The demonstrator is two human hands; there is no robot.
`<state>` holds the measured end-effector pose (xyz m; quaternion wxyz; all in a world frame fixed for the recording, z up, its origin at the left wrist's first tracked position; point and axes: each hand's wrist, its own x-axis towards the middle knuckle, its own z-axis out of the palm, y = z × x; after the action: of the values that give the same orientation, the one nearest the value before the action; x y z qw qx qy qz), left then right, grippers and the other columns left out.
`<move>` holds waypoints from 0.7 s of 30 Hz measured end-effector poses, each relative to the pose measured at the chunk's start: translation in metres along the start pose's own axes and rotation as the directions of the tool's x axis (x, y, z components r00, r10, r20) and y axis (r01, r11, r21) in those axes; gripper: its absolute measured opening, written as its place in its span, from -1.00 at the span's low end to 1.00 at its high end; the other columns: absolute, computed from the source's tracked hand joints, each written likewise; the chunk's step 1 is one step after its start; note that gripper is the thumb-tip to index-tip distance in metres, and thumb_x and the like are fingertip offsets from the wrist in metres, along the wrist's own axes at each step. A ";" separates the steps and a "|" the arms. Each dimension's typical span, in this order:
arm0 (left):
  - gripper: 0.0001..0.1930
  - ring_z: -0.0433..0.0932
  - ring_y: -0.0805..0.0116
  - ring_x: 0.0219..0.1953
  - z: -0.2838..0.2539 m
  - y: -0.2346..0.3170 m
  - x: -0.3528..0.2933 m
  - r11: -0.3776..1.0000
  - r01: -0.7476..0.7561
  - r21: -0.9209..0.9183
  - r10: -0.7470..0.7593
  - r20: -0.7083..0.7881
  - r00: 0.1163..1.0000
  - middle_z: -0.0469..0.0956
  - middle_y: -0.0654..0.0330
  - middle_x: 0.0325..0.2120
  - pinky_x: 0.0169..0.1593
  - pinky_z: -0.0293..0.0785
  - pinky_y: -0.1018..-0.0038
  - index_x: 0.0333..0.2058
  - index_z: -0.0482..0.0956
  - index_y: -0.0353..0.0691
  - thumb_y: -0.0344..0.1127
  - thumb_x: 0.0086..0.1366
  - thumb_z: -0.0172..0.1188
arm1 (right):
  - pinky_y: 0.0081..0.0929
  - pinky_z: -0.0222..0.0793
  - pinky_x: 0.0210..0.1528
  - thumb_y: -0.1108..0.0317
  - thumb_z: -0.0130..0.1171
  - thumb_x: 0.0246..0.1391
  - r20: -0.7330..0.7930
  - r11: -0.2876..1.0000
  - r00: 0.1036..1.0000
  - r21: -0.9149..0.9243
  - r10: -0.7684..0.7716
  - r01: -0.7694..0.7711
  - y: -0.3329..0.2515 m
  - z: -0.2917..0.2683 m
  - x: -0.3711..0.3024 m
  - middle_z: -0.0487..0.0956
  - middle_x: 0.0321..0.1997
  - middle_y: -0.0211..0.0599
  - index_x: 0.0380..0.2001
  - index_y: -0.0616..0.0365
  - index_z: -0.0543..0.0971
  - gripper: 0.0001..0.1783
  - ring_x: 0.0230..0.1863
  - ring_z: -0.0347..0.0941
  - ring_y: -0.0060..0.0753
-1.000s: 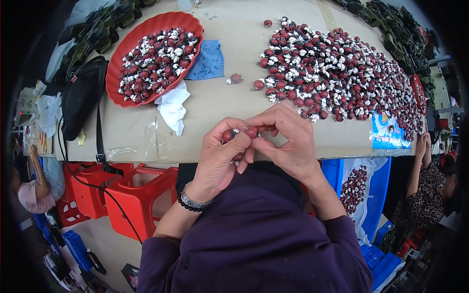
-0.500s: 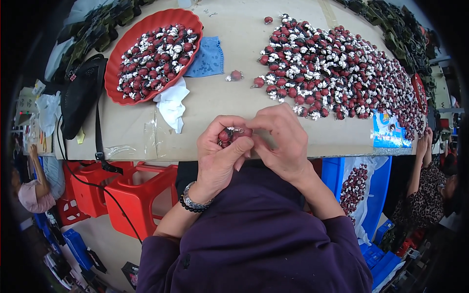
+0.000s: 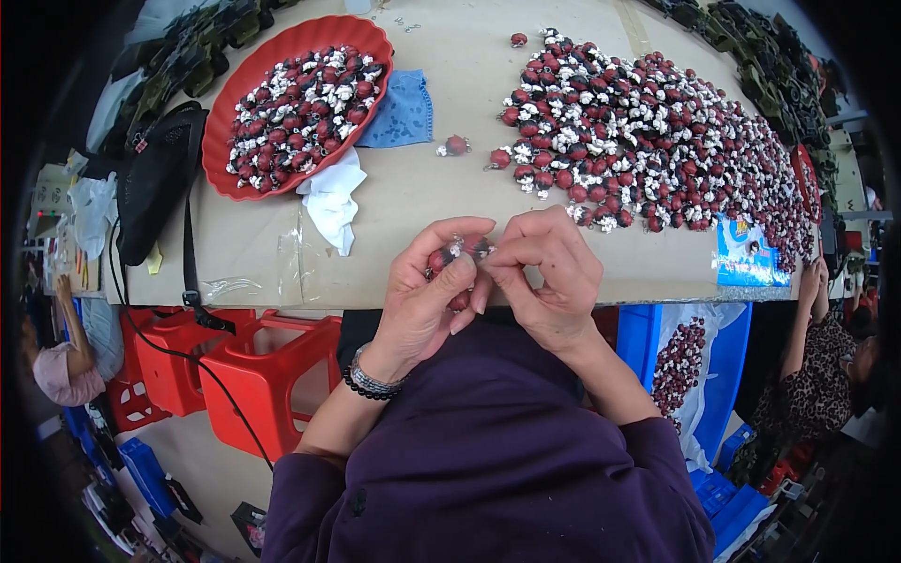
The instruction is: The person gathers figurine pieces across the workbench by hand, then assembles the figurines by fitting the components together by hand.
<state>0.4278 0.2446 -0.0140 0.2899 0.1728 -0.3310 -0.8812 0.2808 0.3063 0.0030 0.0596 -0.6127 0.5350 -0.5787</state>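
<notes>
Several small round dark-red and black charms with white tops sit in my left hand, which is closed around them with the thumb across the front. Above that thumb, one charm sticks out toward the other hand. My right hand meets it there, thumb and forefinger pinched together at its edge; whatever tiny part they grip is hidden. Both hands are over the table's near edge. Beyond them, a single charm with a metal ring lies on the table.
A big heap of similar charms covers the right side of the table. At left stand a red scalloped bowl of charms, a blue cloth, white tissue and a black bag. Red stools and a blue crate flank me.
My right hand has shifted slightly right and down, its fingers more bunched. The charms in my left hand have turned, so white tops now show.
</notes>
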 end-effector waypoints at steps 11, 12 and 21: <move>-0.74 0.40 0.68 -0.52 -0.008 0.052 0.010 0.626 -0.157 0.764 0.409 -0.150 0.900 0.50 0.34 -0.41 -0.50 0.29 0.71 -0.03 0.53 -0.24 -0.41 0.30 0.16 | -0.58 0.32 -0.40 0.65 0.25 -0.13 0.043 0.984 0.990 -0.118 0.138 -0.132 0.024 -0.006 0.022 0.52 -0.37 -0.30 -0.35 0.24 0.56 -0.79 -0.42 0.39 -0.46; -0.75 0.41 0.68 -0.50 -0.009 0.067 0.017 0.470 -0.177 0.865 0.516 -0.106 0.850 0.51 0.34 -0.41 -0.46 0.31 0.68 -0.07 0.55 -0.24 -0.44 0.27 0.18 | -0.56 0.33 -0.38 0.66 0.22 -0.11 0.040 0.971 0.992 -0.214 0.120 -0.109 0.027 -0.007 0.029 0.52 -0.37 -0.29 -0.33 0.24 0.57 -0.79 -0.42 0.39 -0.43; -0.63 0.52 0.10 -0.21 -0.052 0.153 0.062 -0.531 0.152 0.834 0.663 0.296 0.688 0.55 0.10 -0.17 -0.19 0.41 0.31 -0.07 0.54 -0.18 -0.33 0.11 0.31 | -0.32 0.23 -0.06 0.55 0.11 -0.13 0.382 0.785 0.923 -0.585 0.049 0.201 0.048 0.026 0.064 0.53 -0.13 -0.35 -0.07 0.08 0.57 -0.56 -0.07 0.32 -0.22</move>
<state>0.4661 0.0867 0.0457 0.3319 0.4269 -0.8404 0.0368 0.2574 0.2261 0.0026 -0.0650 -0.7194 0.6462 -0.2462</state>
